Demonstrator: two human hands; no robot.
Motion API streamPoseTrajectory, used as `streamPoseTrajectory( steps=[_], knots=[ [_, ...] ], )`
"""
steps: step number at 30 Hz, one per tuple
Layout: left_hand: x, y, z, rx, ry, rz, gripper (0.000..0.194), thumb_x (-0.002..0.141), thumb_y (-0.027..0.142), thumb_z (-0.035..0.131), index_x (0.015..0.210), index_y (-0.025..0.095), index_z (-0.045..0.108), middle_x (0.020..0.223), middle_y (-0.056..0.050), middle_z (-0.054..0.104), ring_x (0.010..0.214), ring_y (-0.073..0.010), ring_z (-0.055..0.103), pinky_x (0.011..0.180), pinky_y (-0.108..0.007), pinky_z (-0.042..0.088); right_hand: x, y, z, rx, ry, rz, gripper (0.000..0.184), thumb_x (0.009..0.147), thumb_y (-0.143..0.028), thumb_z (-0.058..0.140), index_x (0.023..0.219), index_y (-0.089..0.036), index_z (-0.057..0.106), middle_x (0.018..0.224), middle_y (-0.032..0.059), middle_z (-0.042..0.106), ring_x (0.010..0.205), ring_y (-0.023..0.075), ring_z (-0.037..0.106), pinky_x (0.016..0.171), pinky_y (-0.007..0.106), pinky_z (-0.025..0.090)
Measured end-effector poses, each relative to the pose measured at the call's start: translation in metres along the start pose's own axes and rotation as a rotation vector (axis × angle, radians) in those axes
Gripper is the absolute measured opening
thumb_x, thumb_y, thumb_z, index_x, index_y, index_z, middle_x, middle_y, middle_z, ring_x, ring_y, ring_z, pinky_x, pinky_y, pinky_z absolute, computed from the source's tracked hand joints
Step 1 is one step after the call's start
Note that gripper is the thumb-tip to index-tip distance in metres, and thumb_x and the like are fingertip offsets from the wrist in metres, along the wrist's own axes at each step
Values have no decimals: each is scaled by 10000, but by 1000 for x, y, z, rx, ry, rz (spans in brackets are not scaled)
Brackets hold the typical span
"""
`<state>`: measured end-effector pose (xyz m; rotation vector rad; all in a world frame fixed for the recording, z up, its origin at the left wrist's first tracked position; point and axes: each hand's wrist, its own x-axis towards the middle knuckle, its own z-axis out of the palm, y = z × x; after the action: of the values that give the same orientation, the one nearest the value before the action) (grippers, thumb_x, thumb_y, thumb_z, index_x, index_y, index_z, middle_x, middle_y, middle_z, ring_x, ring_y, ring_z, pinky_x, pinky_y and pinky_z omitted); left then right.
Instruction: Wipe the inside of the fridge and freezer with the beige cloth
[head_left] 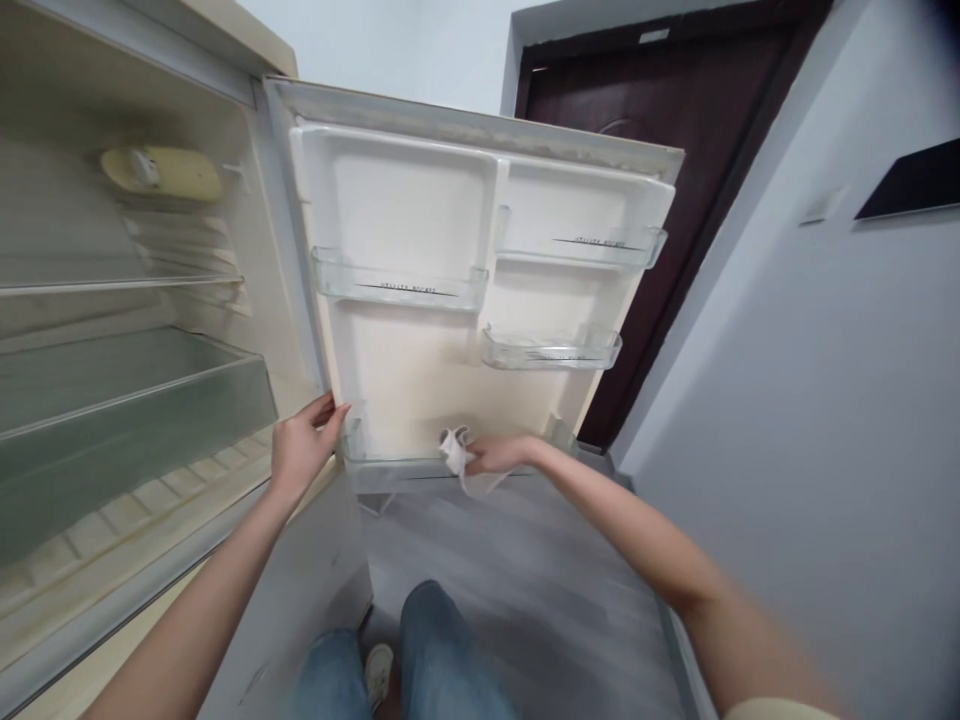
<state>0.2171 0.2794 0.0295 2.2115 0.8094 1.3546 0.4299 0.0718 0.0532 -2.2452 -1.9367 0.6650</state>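
Observation:
The refrigerator door [405, 380] stands wide open, with its inner side facing me. My left hand [304, 445] is closed on the lower part of the door's left edge, near the hinge side. In my right hand [495, 453] is a crumpled white cloth [454, 450], thin and partly see-through where it hangs down. That hand is at the bottom door shelf [405, 470], by its front rail. Its fingertips are partly hidden by the cloth. Brownish stains show on the door's inner panel just above.
Clear plastic shelves [401, 285] line the door higher up. On the left are the refrigerator's glass shelf [120, 285] and a greenish drawer [142, 430]. My knees [442, 640] are below. A dark door [645, 110] and a pale wall [795, 400] stand beyond.

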Motion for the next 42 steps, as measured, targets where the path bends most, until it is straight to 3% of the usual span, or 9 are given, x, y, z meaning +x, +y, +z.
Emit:
streamPoseTrajectory(
  steps=[8, 13, 16, 19, 22, 27, 31, 34, 42],
  knots=[
    [-2, 3, -3, 14, -14, 4, 390, 784, 428, 523, 1085, 208, 639, 957, -80, 734, 869, -228, 686, 762, -312, 540, -79, 33, -21, -263, -99, 333, 375, 796, -388, 477, 1011, -132, 646, 988, 141, 670, 883, 254, 620, 727, 311, 443],
    [-1, 2, -3, 16, -15, -4, 405, 780, 440, 522, 1089, 203, 636, 970, -83, 731, 867, -228, 686, 768, -318, 541, -113, 31, -43, -470, 246, 405, 304, 838, -314, 405, 935, -143, 636, 904, 142, 677, 818, 237, 633, 679, 299, 446],
    [-1, 1, -3, 14, -18, -10, 404, 775, 444, 526, 1079, 202, 640, 952, -80, 735, 849, -222, 690, 762, -316, 544, -120, 38, -32, -606, 504, 402, 288, 845, -257, 378, 955, -115, 604, 921, 155, 666, 863, 239, 624, 782, 331, 444],
    [-1, 1, -3, 36, -13, -5, 395, 778, 438, 523, 1070, 200, 643, 937, -85, 736, 846, -221, 689, 766, -317, 540, -116, 52, -6, -577, 495, 271, 255, 836, -238, 399, 860, -108, 617, 939, 156, 658, 959, 236, 590, 924, 346, 381],
    [-1, 2, -3, 53, -11, -6, 403, 778, 434, 521, 1083, 198, 637, 938, -87, 736, 846, -222, 689, 763, -316, 539, -117, 66, 15, -222, 499, 271, 343, 861, -345, 351, 783, -140, 615, 874, 117, 663, 859, 215, 603, 803, 309, 434],
    [-2, 3, -5, 52, -14, -25, 392, 774, 436, 516, 1070, 213, 646, 919, -60, 742, 841, -225, 690, 734, -300, 544, -146, 66, 50, 439, 1041, 535, 490, 767, -578, 381, 696, -140, 589, 687, 69, 636, 651, 208, 566, 576, 294, 430],
    [-1, 3, -7, 59, -26, -24, 372, 763, 446, 521, 1030, 227, 660, 891, -43, 746, 834, -222, 690, 731, -301, 547, -163, 64, 98, 669, 1661, 715, 440, 699, -549, 484, 815, -142, 602, 823, 114, 650, 808, 260, 586, 676, 342, 462],
    [0, 4, -7, 62, -22, -34, 360, 753, 438, 528, 1001, 217, 665, 868, -46, 746, 815, -216, 692, 726, -294, 547, -148, 76, 127, 550, 1871, 724, 410, 728, -500, 431, 844, -135, 577, 935, 174, 632, 929, 294, 575, 817, 412, 448],
    [2, 9, -7, 122, -16, -47, 342, 733, 391, 534, 968, 175, 660, 837, -74, 740, 774, -198, 691, 730, -277, 528, -26, 88, 168, 320, 1571, 655, 583, 819, -460, 210, 1086, -36, 509, 1094, 281, 562, 1189, 329, 449, 954, 518, 376]
  ],
)
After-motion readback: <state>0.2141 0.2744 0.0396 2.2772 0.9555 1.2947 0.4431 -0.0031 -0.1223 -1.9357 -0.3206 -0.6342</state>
